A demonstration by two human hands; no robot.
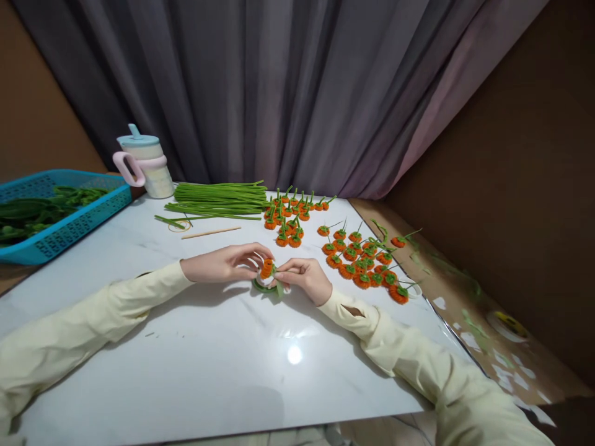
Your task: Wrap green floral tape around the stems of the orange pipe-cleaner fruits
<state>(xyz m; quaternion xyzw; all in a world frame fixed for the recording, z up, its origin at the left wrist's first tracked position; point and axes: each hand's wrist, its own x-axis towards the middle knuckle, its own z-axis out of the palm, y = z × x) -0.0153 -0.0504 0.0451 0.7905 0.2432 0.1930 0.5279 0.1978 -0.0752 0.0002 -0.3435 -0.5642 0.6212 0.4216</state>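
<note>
Near the middle of the table, my left hand (227, 263) has its thumb and fingers closed around a small orange pumpkin (266, 269) made of fuzzy stems. From the right, my right hand (304, 277) pinches at the green stem end of that same pumpkin. Whether something thin is also between its fingertips cannot be made out. Just below both hands lies a roll of green tape (264, 287), partly covered by the fingers and with a loose green end. Beyond the hands stand several finished-looking pumpkins (294, 240) with thick green stems.
More pumpkins with thin wire tops (362, 280) fill the right side. Green fuzzy stems (218, 199) lie in a bundle at the back, near a wooden stick (211, 233). A lidded cup (155, 173) and blue basket (83, 223) stand left; paper scraps (504, 375) lie right.
</note>
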